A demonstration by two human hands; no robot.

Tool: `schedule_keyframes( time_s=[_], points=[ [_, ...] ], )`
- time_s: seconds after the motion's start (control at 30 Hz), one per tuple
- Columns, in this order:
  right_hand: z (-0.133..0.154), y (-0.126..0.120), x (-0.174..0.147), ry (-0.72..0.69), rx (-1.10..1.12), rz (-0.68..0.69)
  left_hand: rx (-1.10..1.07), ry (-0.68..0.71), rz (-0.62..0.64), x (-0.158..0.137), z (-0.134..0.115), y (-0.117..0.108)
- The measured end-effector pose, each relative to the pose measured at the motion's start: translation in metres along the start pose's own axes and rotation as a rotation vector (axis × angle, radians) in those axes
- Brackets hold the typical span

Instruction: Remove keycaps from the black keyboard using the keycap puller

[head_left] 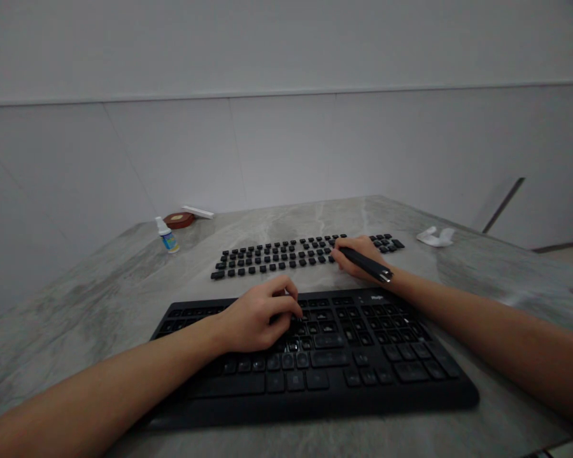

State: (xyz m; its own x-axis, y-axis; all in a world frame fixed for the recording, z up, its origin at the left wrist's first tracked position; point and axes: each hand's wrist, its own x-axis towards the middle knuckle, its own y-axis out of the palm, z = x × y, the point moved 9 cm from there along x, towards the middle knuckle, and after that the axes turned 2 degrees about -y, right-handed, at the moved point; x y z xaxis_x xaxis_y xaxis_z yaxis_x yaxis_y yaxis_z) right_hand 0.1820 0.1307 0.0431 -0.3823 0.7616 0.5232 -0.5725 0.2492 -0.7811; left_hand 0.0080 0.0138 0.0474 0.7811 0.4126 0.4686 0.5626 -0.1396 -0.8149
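A black keyboard [329,359] lies across the front of the table; many of its upper key positions are bare sockets, while the lower rows carry keycaps. My left hand [262,315] rests over its middle, fingers curled and pressed down at the sockets; what they hold, if anything, is hidden. Beyond the keyboard, loose black keycaps [272,257] are laid out in rows. My right hand [356,257] is at the right part of these rows, closed around a black pen-like tool [365,264] with a shiny metal end pointing back toward me. Its fingertips cover some keycaps.
A small white spray bottle [167,236] with a blue label stands at the back left. Behind it are a reddish-brown box [178,221] and a flat white object [198,212]. A crumpled white tissue [435,237] lies on the grey marbled table [95,286] at right.
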Motion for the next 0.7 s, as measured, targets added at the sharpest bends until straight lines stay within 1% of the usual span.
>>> schedule_keyframes(
  time_s=[0.47, 0.6, 0.7],
  points=[
    [-0.0028, 0.0008, 0.0001, 0.027, 0.040, -0.007, -0.003, -0.008, 0.003, -0.0002, 0.0010, 0.0005],
    [-0.0001, -0.0029, -0.0006, -0.001, 0.049, -0.034, 0.000, -0.004, -0.001, 0.0003, 0.0003, 0.0000],
    [0.0024, -0.0017, -0.0009, -0.035, 0.040, -0.027, 0.003, -0.004, 0.001, 0.0003, 0.0003, 0.0000]
  ],
)
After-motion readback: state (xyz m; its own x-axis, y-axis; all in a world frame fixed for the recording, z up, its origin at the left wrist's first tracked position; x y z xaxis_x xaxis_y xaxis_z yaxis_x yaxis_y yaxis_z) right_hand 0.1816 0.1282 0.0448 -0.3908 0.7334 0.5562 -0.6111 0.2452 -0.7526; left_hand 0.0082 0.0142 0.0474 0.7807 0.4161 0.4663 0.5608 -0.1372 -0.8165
